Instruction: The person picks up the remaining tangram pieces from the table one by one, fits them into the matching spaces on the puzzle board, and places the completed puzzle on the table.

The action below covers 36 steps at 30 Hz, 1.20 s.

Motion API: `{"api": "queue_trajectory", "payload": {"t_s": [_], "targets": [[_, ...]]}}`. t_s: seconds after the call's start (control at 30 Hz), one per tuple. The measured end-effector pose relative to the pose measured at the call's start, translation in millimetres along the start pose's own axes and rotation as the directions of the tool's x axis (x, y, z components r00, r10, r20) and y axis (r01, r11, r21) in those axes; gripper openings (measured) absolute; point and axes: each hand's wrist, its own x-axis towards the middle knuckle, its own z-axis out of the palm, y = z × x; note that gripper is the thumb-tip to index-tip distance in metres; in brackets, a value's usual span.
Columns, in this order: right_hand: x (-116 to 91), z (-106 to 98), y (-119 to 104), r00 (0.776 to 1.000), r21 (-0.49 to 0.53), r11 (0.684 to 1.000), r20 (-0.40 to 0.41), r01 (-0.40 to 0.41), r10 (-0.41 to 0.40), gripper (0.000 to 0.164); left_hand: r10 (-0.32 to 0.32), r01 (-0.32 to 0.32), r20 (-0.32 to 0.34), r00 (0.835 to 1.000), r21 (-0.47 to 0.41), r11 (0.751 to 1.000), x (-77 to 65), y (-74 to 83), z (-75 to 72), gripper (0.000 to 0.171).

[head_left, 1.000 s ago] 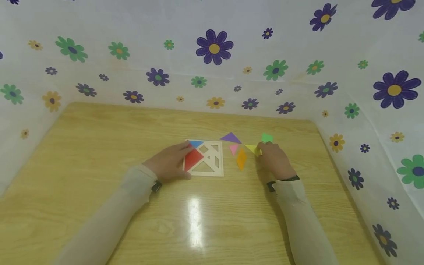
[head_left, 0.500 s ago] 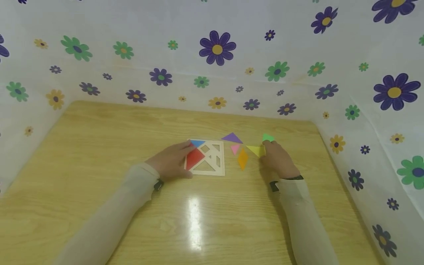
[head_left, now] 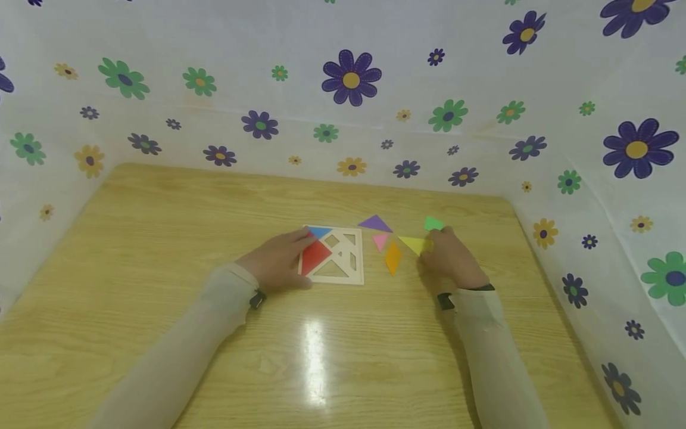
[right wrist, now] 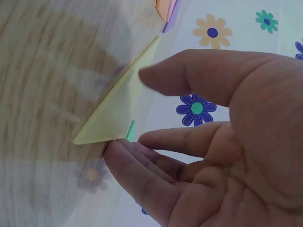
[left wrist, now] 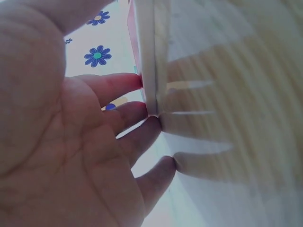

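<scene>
A pale tangram board (head_left: 360, 262) lies on the table with a red piece (head_left: 315, 257) and a blue piece (head_left: 320, 232) in its recesses. My left hand (head_left: 276, 262) rests along the board's left side, thumb near its front edge. In the left wrist view, fingertips (left wrist: 152, 124) touch the board's edge. My right hand (head_left: 452, 258) is at a yellow triangle (head_left: 412, 243). The right wrist view shows fingertips touching that triangle's edge, while the thumb (right wrist: 163, 80) stands apart from the fingers. Part of a green piece (head_left: 433, 223) shows just beyond this hand.
Between the board and my right hand lie a purple triangle (head_left: 376, 224), a small pink triangle (head_left: 380, 241) and an orange parallelogram (head_left: 393, 258). A flower-printed white sheet (head_left: 300, 59) borders the wooden table (head_left: 241, 369) at the back and sides.
My right hand has shifted slightly right, uncovering more of the yellow triangle. The head view has moved a little. My left hand stays on the board.
</scene>
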Motion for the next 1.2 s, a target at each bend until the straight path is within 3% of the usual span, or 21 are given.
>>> {"api": "queue_trajectory", "payload": {"t_s": [0.2, 0.4, 0.63, 0.93, 1.2], "targets": [[4.5, 4.4, -5.5, 0.999, 0.000, 1.000, -0.030, -0.011, 0.011, 0.019, -0.017, 0.017, 0.004, 1.000, -0.013, 1.000, -6.5, -0.6, -3.2, 0.102], [6.1, 9.5, -4.3, 0.998, -0.018, 0.998, -0.031, -0.053, 0.052, 0.015, -0.011, 0.011, 0.007, 1.000, -0.005, 1.000, -5.5, 2.6, -5.0, 0.102], [4.2, 7.7, -0.9, 0.999, -0.063, 0.997, -0.002, -0.045, 0.045, 0.014, -0.003, 0.002, 0.008, 1.000, 0.001, 1.000, -3.1, 5.0, -3.6, 0.101], [0.4, 3.2, 2.1, 0.999, -0.007, 0.999, 0.012, -0.037, 0.037, 0.026, -0.014, 0.015, 0.011, 1.000, -0.011, 1.000, -0.7, 2.9, -0.7, 0.101], [-0.1, 0.0, -0.3, 0.997, 0.086, 0.996, 0.072, -0.009, 0.003, 0.052, -0.012, 0.012, 0.013, 1.000, -0.018, 1.000, 0.3, -0.1, 0.1, 0.101]]}}
